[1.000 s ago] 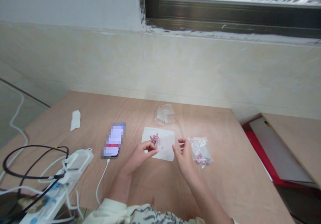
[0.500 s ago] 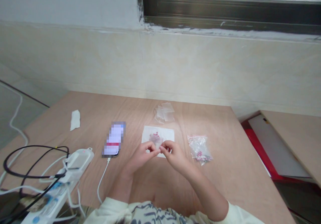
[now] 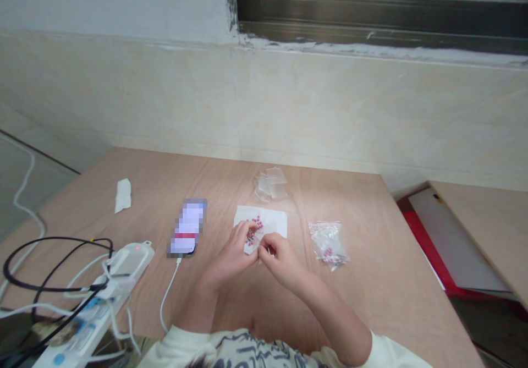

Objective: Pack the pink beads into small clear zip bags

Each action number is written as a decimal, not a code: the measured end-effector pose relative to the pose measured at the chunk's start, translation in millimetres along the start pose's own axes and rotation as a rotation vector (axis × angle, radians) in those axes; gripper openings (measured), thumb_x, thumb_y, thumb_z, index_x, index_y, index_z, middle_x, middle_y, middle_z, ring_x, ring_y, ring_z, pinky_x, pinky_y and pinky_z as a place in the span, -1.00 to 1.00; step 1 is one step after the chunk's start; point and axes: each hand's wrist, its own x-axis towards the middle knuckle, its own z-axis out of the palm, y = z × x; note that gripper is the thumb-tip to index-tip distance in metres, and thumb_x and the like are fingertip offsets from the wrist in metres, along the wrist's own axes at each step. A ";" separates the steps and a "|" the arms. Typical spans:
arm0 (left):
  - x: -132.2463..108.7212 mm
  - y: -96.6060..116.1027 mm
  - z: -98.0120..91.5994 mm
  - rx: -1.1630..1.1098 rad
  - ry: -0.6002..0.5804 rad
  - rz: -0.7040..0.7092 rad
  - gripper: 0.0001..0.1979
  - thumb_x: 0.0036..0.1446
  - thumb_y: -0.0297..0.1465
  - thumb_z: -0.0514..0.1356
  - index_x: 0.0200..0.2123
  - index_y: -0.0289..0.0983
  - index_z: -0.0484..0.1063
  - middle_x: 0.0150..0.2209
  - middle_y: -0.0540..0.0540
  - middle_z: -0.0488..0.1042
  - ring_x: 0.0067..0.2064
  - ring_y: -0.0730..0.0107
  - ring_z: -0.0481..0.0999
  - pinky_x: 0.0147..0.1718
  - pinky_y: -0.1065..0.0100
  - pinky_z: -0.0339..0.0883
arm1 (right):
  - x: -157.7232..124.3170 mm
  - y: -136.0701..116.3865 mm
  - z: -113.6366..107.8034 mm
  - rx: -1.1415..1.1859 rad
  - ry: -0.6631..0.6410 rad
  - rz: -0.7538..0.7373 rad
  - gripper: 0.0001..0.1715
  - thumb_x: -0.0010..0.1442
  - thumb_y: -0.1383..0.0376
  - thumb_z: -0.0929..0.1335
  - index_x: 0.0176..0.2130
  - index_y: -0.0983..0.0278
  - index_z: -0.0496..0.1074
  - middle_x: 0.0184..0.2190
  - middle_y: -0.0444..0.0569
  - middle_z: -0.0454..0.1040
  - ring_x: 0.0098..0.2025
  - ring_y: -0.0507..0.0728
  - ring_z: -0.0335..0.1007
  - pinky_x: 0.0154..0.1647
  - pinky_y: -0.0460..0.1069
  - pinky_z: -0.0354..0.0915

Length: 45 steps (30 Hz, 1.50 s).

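A white sheet of paper [image 3: 275,219] lies in front of me, with several small red-pink and silvery beads [image 3: 258,223] on its left half. My left hand [image 3: 231,251] is over the paper's lower left edge, its fingers stretched out beside the beads and its thumb apart, reaching toward my other hand. My right hand [image 3: 282,258] is closed in a pinch at the paper's lower edge. Its fingertips meet the left thumb, and what they hold is too small to make out. A clear zip bag [image 3: 329,242] with more pink beads lies to the right.
Several empty clear bags [image 3: 270,184] lie behind the paper. On the left are a phone [image 3: 187,228] on a charging cable, a white paper scrap [image 3: 122,196], and a white power strip [image 3: 124,269] with tangled cables. A wall rises behind the table [image 3: 350,192].
Both hands pinched a small clear bag at the paper before. Now more beads show on the sheet, the left fingers have spread beside them, and the right hand has shifted slightly left.
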 end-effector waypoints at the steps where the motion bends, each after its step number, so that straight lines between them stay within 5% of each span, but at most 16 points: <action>1: 0.2 -0.5 0.1 0.005 0.007 0.016 -0.61 -0.14 -0.57 0.04 -0.17 -0.23 0.20 -0.17 -0.08 0.27 -0.10 0.33 0.26 -0.11 0.30 0.16 | -0.3 -0.2 0.4 -0.007 0.009 0.009 -0.83 -0.12 0.43 0.19 -0.68 0.29 0.15 -0.66 -0.18 0.17 -0.54 -0.01 0.08 -0.50 -0.11 0.00; 5: 0.2 -0.6 -5.9 0.021 0.036 0.029 -0.58 -0.15 -0.65 -0.02 -0.17 -0.24 0.22 -0.10 -0.09 0.24 0.01 0.32 0.18 0.03 0.23 0.02 | 0.8 3.3 -1.0 0.038 0.039 0.128 -0.81 -0.14 0.42 0.19 -0.70 0.29 0.11 -0.71 -0.21 0.11 -0.59 -0.03 0.03 -0.56 -0.13 -0.05; 9: -5.0 7.3 -15.0 -0.049 -0.137 0.038 -0.66 0.01 -0.51 0.00 -0.09 -0.19 0.18 -0.02 -0.07 0.23 0.06 0.36 0.17 0.06 0.26 0.01 | 7.1 4.7 -4.2 0.228 0.091 0.177 -0.80 -0.08 0.37 0.18 -0.69 0.29 0.13 -0.71 -0.21 0.12 -0.59 -0.04 0.04 -0.56 -0.13 -0.02; 12: -8.4 11.0 -19.6 -0.032 -0.183 -0.008 -0.46 -0.07 -0.36 0.15 0.01 -0.16 0.05 0.06 -0.08 0.15 0.10 0.29 0.10 0.07 0.24 -0.02 | 13.5 3.0 -5.6 0.409 0.006 0.141 -0.78 -0.03 0.33 0.18 -0.65 0.30 0.19 -0.67 -0.18 0.19 -0.57 -0.04 0.09 -0.52 -0.13 0.04; 15: -8.5 7.2 -22.3 -0.005 -0.110 -0.076 -0.49 -0.09 -0.33 0.16 -0.03 -0.15 0.07 0.00 -0.06 0.20 0.07 0.28 0.15 0.04 0.24 0.02 | 19.4 10.2 -1.6 0.512 -0.075 0.125 -0.76 0.02 0.24 0.17 -0.58 0.31 0.23 -0.64 -0.17 0.23 -0.59 -0.04 0.09 -0.53 -0.12 0.07; 21: -6.4 -15.3 -22.1 0.093 -0.039 -0.094 -0.53 -0.17 -0.32 0.22 -0.15 -0.20 0.14 -0.12 -0.06 0.26 -0.02 0.26 0.23 -0.04 0.25 0.09 | 27.7 61.7 22.5 0.011 0.222 0.122 -0.94 -0.07 0.34 0.27 -0.48 0.31 0.27 -0.53 -0.09 0.29 -0.45 0.05 0.19 -0.40 -0.06 0.13; 27: -5.3 -32.5 -13.5 0.155 -0.047 -0.070 -0.50 -0.21 -0.33 0.24 -0.14 -0.22 0.16 -0.14 -0.09 0.26 -0.05 0.23 0.24 -0.08 0.25 0.12 | 30.8 78.6 32.1 -0.247 0.205 0.064 -0.91 -0.02 0.40 0.23 -0.45 0.31 0.32 -0.48 -0.03 0.31 -0.41 0.08 0.21 -0.37 -0.05 0.15; 38: 0.6 -35.6 -6.8 0.199 -0.021 -0.102 -0.54 -0.25 -0.34 0.25 -0.20 -0.24 0.22 -0.21 -0.08 0.31 -0.11 0.22 0.29 -0.13 0.25 0.17 | 34.4 74.1 30.8 -0.318 0.206 0.072 -0.92 -0.02 0.40 0.24 -0.47 0.32 0.33 -0.49 -0.01 0.33 -0.39 0.10 0.21 -0.36 -0.04 0.15; 45: 2.4 -39.1 -0.1 0.219 -0.027 -0.102 -0.55 -0.24 -0.35 0.25 -0.22 -0.25 0.20 -0.22 -0.08 0.30 -0.12 0.23 0.28 -0.15 0.24 0.16 | 29.0 54.7 29.0 -0.026 0.213 -0.006 -0.90 -0.02 0.34 0.27 -0.44 0.32 0.36 -0.53 -0.08 0.32 -0.46 0.04 0.22 -0.40 -0.08 0.16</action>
